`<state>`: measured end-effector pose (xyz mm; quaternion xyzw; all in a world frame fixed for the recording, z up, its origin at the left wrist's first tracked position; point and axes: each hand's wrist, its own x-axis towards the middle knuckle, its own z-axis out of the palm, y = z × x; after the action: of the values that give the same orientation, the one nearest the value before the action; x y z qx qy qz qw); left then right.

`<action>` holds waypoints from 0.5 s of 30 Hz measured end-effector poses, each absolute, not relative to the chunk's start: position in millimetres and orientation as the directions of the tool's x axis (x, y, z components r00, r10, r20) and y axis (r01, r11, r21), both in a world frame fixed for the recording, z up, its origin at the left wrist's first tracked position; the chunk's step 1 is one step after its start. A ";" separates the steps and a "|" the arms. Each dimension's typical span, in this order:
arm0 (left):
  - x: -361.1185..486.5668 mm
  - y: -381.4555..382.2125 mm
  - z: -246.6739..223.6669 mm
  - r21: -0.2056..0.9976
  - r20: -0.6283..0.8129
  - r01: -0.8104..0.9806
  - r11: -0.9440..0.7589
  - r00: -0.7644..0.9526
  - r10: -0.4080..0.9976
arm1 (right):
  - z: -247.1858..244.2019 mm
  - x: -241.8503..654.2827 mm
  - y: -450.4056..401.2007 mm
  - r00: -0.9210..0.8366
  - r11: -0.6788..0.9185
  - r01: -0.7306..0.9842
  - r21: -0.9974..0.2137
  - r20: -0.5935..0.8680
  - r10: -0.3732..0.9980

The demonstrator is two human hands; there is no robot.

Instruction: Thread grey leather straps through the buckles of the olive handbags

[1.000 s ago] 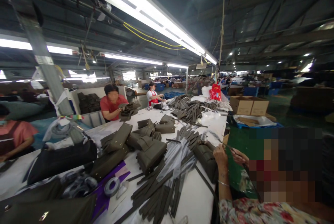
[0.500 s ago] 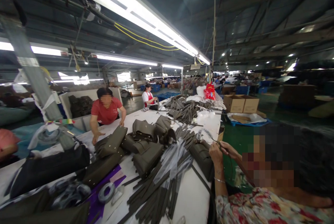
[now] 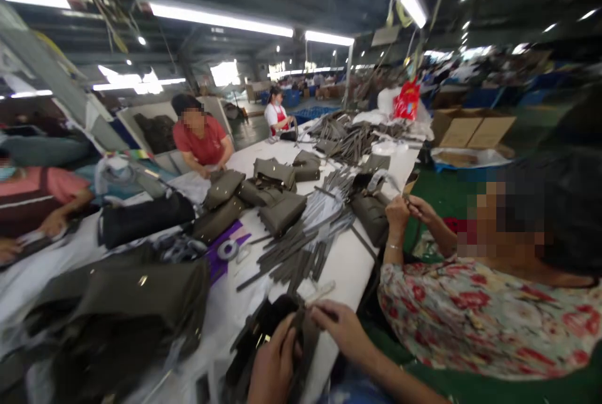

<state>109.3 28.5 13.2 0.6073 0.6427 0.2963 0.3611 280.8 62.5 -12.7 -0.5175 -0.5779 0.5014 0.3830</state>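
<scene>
At the bottom of the head view my left hand [image 3: 274,363] is closed round a dark olive strap [image 3: 308,335]. My right hand [image 3: 343,329] pinches the upper end of the same strap, with thumb and forefinger together. Just left of my left hand lies a dark piece with gold-coloured metal fittings [image 3: 251,335]; motion blur hides its exact shape. Beyond my hands is a spread pile of flat dark strips [image 3: 286,256] on the white table [image 3: 341,260]. Large olive bags [image 3: 141,297] lie to the left.
More olive bags [image 3: 282,209] stand mid-table near a tape roll [image 3: 228,249] and a purple sheet [image 3: 219,272]. A co-worker in a floral top [image 3: 489,310] sits close on the right. Others work on the left and far sides. Cardboard boxes [image 3: 470,128] stand beyond.
The view has tipped downward, bringing my two hands and the strap into sight at the bottom. The co-worker in red has drawn their hands together near the bags.
</scene>
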 end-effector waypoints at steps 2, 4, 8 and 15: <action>101.6 25.2 16.2 0.837 -0.096 0.542 0.070 0.019 0.995 | -15.2 282.6 63.0 -0.157 -0.027 0.255 -0.967 -0.069 0.985; 94.9 23.3 17.9 0.833 -0.107 0.542 0.108 -0.033 0.994 | -21.9 287.8 73.6 -0.180 0.007 0.280 -0.960 -0.046 0.983; 85.8 17.9 18.3 0.826 -0.177 0.515 0.232 -0.154 0.972 | -40.9 289.4 90.5 -0.269 0.100 0.335 -0.937 0.007 0.963; 91.7 19.7 17.1 0.818 -0.257 0.465 0.338 -0.229 0.939 | -72.9 278.5 125.7 -0.455 0.305 0.405 -0.862 0.099 0.885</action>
<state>91.7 19.7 17.1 0.4866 0.7214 0.3069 0.3855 278.5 125.7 -72.9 -0.4293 -0.7513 0.4040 0.2966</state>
